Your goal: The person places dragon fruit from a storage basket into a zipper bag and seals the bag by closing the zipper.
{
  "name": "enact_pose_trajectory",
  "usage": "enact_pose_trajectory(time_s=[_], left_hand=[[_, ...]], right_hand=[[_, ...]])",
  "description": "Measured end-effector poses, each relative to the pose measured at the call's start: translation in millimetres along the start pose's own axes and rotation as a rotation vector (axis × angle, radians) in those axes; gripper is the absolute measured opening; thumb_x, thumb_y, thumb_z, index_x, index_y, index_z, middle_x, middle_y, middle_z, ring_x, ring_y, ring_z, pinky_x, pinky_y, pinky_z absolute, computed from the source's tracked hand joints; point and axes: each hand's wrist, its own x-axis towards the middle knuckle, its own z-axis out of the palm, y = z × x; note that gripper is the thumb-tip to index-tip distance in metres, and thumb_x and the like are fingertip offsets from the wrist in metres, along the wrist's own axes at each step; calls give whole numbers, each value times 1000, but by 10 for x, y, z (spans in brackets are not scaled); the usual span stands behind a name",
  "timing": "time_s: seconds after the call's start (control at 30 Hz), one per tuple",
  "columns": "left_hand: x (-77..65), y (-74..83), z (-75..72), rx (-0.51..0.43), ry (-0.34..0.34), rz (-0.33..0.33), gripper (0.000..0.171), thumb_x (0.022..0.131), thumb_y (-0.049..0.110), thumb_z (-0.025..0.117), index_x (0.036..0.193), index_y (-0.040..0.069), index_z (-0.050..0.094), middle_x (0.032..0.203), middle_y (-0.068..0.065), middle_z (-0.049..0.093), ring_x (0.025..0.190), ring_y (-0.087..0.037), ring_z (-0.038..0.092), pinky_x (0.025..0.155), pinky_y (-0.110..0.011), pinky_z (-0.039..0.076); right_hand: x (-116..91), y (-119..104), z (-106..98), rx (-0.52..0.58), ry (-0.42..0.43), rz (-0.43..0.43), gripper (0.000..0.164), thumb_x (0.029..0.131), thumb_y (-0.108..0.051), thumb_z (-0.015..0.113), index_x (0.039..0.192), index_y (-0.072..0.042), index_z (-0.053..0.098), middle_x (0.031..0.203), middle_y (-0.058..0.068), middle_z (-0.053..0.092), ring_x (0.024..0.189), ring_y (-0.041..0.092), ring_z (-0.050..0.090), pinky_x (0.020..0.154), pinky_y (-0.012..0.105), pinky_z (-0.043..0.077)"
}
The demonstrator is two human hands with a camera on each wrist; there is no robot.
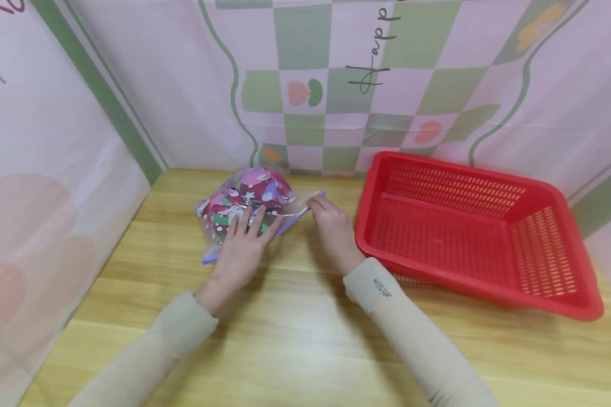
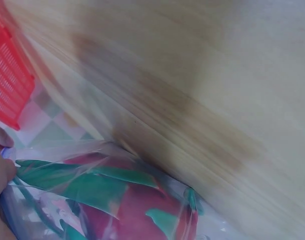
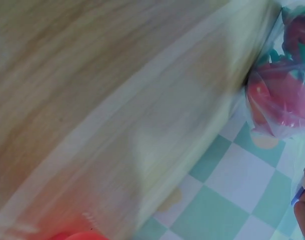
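A clear zip bag [image 1: 219, 240] with a purple strip along its opening lies on the wooden table. Inside it are rounded red and pink items with green parts [image 2: 137, 205], and white shapes show over them in the head view. Spread over the near side of the bag, my left hand [image 1: 241, 249] rests on it with fairly straight fingers. My right hand [image 1: 336, 226] pinches the right end of the purple strip [image 1: 292, 220] between thumb and fingers. In the right wrist view, fingertips [image 3: 303, 205] hold that strip's end at the right edge.
Close to my right hand stands a red plastic basket [image 1: 534, 305] with perforated walls, on the right of the wooden table [image 1: 295, 339]. A patterned curtain [image 1: 305, 45] hangs behind the table, and a pale sheet [image 1: 56, 141] with pink shapes is at the left.
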Motion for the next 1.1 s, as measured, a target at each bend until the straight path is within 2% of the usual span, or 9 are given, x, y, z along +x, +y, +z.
enact_pose_trajectory(time_s=[0.27, 0.37, 0.47, 0.63, 0.77, 0.87, 0.97, 1.03, 1.1], left_hand=[[-60, -54, 8, -2, 17, 14, 60, 90, 3, 55, 145, 24, 41, 150, -17, 40, 136, -42, 39, 111, -55, 36], [-55, -43, 17, -12, 19, 9, 61, 91, 5, 56, 146, 24, 40, 150, -17, 40, 137, -42, 39, 111, -56, 35], [-28, -18, 25, -18, 37, 2, 61, 91, 6, 56, 147, 24, 38, 149, -17, 41, 136, -42, 39, 111, -56, 35], [34, 35, 42, -7, 67, -34, 55, 94, 12, 55, 146, 24, 40, 148, -17, 44, 135, -41, 42, 111, -55, 36], [94, 100, 37, 5, 84, -70, 51, 95, 20, 55, 144, 23, 43, 146, -16, 45, 134, -41, 44, 110, -55, 38], [140, 154, 40, 20, 136, -92, 48, 94, 27, 58, 140, 21, 48, 142, -16, 51, 130, -40, 48, 107, -54, 42], [189, 205, 51, 36, 181, -110, 47, 92, 33, 60, 137, 21, 52, 138, -15, 55, 126, -39, 52, 104, -54, 45], [218, 239, 51, 40, 184, -123, 47, 92, 34, 60, 136, 21, 54, 137, -15, 56, 126, -39, 53, 104, -54, 45], [244, 273, 47, 31, 176, -136, 46, 92, 34, 60, 135, 20, 55, 137, -15, 56, 126, -39, 53, 103, -55, 45]], right_hand=[[40, -24, 41, 38, 36, 106, 23, 88, 4, 58, 107, 1, 70, 114, 17, 67, 107, 30, 66, 91, 38, 56], [55, -43, 57, 107, 59, 204, 22, 89, 2, 58, 107, -1, 71, 118, 19, 65, 109, 33, 64, 91, 41, 56], [64, -68, 59, 189, 67, 314, 26, 91, -3, 58, 116, -1, 67, 124, 23, 60, 113, 37, 61, 95, 45, 53], [32, -119, 44, 329, -48, 479, 52, 94, -14, 54, 141, 4, 39, 139, 25, 45, 128, 37, 48, 109, 45, 42], [-4, -131, 33, 407, -121, 573, 59, 97, -20, 49, 146, 6, 27, 145, 26, 40, 134, 36, 42, 114, 45, 37], [-28, -139, 30, 437, -149, 595, 50, 99, -21, 46, 138, 9, 39, 133, 27, 51, 123, 37, 52, 106, 46, 45], [-50, -146, 37, 457, -183, 593, 36, 100, -22, 44, 109, 9, 60, 97, 23, 64, 92, 33, 62, 83, 42, 55], [-62, -155, 50, 485, -213, 615, 39, 101, -23, 42, 93, 7, 65, 78, 18, 61, 74, 29, 58, 68, 38, 52], [-74, -171, 67, 554, -262, 669, 44, 102, -27, 39, 94, 5, 67, 74, 17, 61, 69, 27, 56, 63, 35, 49]])
